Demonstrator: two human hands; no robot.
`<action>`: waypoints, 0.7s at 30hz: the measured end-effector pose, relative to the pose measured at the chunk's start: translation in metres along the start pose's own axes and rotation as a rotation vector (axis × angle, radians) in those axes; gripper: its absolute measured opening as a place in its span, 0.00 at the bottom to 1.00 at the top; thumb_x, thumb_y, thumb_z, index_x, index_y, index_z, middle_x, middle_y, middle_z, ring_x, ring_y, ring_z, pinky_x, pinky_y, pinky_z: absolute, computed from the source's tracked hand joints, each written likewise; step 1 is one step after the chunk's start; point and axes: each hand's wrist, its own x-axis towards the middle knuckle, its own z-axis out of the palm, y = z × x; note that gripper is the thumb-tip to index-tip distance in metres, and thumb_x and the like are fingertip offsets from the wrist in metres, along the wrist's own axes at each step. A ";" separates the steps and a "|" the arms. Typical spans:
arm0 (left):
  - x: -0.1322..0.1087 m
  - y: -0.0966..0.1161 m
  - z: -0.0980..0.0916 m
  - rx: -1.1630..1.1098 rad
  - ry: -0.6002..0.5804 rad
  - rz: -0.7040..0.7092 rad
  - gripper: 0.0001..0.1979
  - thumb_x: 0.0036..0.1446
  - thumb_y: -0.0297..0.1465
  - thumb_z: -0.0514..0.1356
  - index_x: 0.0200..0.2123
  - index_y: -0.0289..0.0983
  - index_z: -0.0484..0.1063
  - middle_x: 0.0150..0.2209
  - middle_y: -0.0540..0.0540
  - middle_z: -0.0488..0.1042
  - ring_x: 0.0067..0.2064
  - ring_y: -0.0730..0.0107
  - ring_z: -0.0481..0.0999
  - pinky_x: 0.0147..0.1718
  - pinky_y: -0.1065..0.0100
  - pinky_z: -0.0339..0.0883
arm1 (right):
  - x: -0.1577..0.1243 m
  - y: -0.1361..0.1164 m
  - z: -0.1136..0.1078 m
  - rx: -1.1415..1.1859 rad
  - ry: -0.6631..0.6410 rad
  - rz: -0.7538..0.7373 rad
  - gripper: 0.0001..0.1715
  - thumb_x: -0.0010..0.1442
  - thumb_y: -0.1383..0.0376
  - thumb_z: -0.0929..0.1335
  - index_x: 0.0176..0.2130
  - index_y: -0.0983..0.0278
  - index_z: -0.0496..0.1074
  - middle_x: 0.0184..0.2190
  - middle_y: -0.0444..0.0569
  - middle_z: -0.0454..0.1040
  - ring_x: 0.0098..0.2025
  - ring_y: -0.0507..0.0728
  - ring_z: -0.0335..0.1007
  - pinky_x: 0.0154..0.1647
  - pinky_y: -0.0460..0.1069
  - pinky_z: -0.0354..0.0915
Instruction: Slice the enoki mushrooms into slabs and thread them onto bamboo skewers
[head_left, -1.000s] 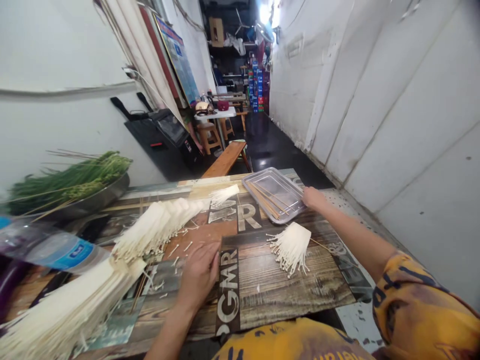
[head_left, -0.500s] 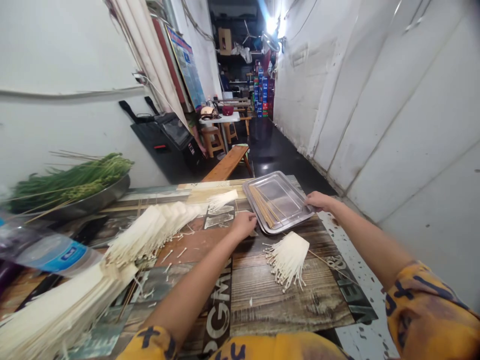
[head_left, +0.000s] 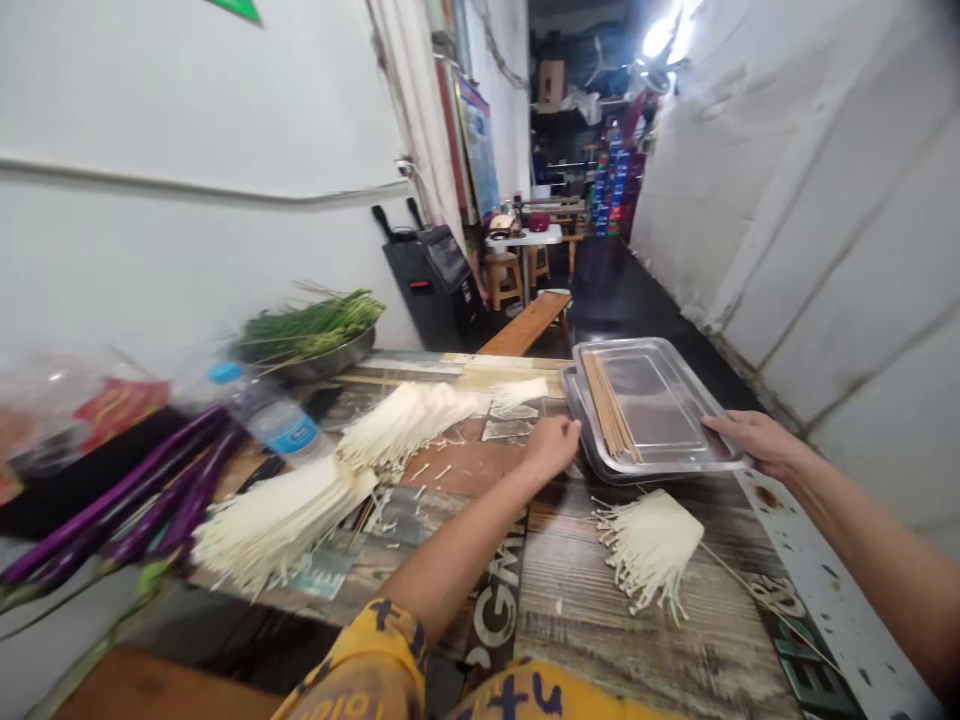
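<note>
A shiny rectangular tray (head_left: 675,385) with several thin wooden skewers (head_left: 611,405) along its left side is in front of me, tilted a little. The rim of a second tray (head_left: 600,470) shows beneath it. My right hand (head_left: 750,438) is closed on the upper tray's right edge, thumb on top. At the left rim my left hand (head_left: 553,447) has its fingers curled against the lower tray; the fingertips are partly hidden. Nearer me, a fanned bunch of enoki mushrooms (head_left: 656,550) on a skewer lies on the wood-patterned table (head_left: 585,640).
More skewered enoki (head_left: 412,420) lies in overlapping rows on the left. Beyond are a water bottle (head_left: 281,420), purple eggplants (head_left: 142,500) and a metal bowl (head_left: 330,362) of green vegetables. Past the table stand a wooden bench (head_left: 529,322) and a black machine (head_left: 435,285).
The upper tray has lifted and shifted right in my right hand, and a second tray's rim now shows under it. My left hand stays at the left rim. The view has swung left.
</note>
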 end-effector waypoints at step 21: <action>-0.050 -0.015 -0.170 -0.194 -0.140 0.018 0.17 0.53 0.42 0.60 0.26 0.32 0.74 0.24 0.44 0.76 0.23 0.71 0.74 0.26 0.70 0.69 | -0.035 -0.061 0.206 0.166 -0.052 -0.097 0.12 0.47 0.64 0.70 0.23 0.61 0.61 0.14 0.41 0.65 0.16 0.50 0.62 0.13 0.43 0.61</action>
